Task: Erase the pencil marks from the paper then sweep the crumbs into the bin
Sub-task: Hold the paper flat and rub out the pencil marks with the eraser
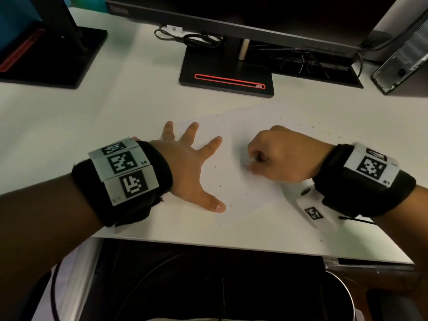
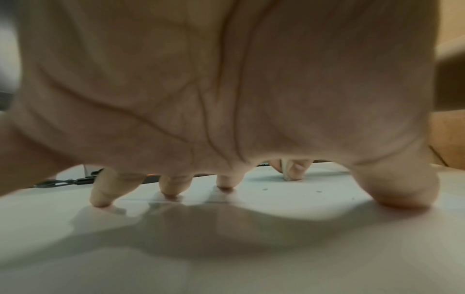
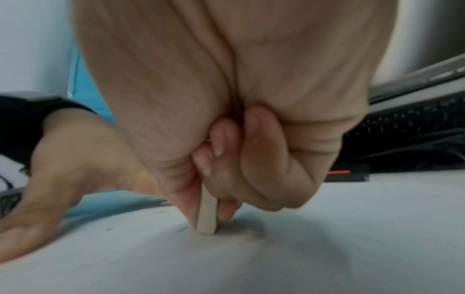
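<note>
— What did your right hand (image 1: 281, 156) have hold of?

— A small off-white rubber eraser (image 3: 206, 213), flat and narrow. My grip was closed tight on it, thumb on one face and curled fingers (image 3: 221, 145) on the other, with its lower end pressed onto the white sheet of paper (image 1: 245, 191) directly beneath my fist.

— And your left hand (image 1: 185, 163)?

— That grip was wide open and held nothing. The fingers were spread, and the fingertips (image 2: 100, 201) and thumb pressed flat on the paper's left part, just beside my right hand but apart from it.

— Where were the crumbs?

— Small dark eraser crumbs (image 1: 217, 166) lay scattered on the sheet between my two hands, and more lay beyond my right knuckles on the white worktop (image 1: 115, 107). Any pencil marks under the eraser were too faint to tell.

— And the bin?

— A round dark bin with a pale metal rim (image 1: 347, 295) stood below the worktop's near edge, under my right wrist. A black monitor stand with a red-outlined slot (image 1: 228, 81) sat well beyond my fingertips.
</note>
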The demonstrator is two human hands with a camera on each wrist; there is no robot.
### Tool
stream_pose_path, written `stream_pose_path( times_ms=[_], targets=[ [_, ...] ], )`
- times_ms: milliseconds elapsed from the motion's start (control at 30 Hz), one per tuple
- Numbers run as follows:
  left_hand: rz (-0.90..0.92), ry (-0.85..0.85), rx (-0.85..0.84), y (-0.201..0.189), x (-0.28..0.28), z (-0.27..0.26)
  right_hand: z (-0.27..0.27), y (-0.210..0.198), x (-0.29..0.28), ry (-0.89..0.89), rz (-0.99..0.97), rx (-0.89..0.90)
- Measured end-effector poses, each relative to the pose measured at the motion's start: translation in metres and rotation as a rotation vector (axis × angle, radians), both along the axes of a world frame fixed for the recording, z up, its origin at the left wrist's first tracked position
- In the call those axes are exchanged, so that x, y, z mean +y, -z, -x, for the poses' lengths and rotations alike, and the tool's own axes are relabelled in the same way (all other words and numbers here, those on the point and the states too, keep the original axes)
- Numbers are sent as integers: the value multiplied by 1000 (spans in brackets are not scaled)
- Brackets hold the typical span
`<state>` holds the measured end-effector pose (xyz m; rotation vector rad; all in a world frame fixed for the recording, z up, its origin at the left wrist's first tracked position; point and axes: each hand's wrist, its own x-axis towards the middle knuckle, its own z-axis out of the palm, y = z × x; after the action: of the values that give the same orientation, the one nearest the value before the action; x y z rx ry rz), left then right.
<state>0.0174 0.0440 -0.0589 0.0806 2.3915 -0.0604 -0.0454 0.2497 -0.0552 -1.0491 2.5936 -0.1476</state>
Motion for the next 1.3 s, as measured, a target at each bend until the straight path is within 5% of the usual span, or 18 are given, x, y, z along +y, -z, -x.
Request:
stream_pose_path(
  times_ms=[167,300,467,633,967,1133,1300],
  targets=[
    [7,-4,-1,-1,0,1,-23,3,-7,-113,-1,-7],
    [24,0,35,-5,5,1,-7,-1,3,14,5,-40],
    [67,225,201,-7,18,6,-10,3,3,33,26,-34],
    [-135,222,43,-3,23,15,-10,2,3,32,30,-35],
    [-69,258,10,-1,25,18,-46,0,-8,-172,108,-155],
    [-95,245,13,0,23,19,-19,-1,8,-23,27,21],
    [-74,266,28,1,24,19,-54,2,-6,-154,105,-116]
  ],
)
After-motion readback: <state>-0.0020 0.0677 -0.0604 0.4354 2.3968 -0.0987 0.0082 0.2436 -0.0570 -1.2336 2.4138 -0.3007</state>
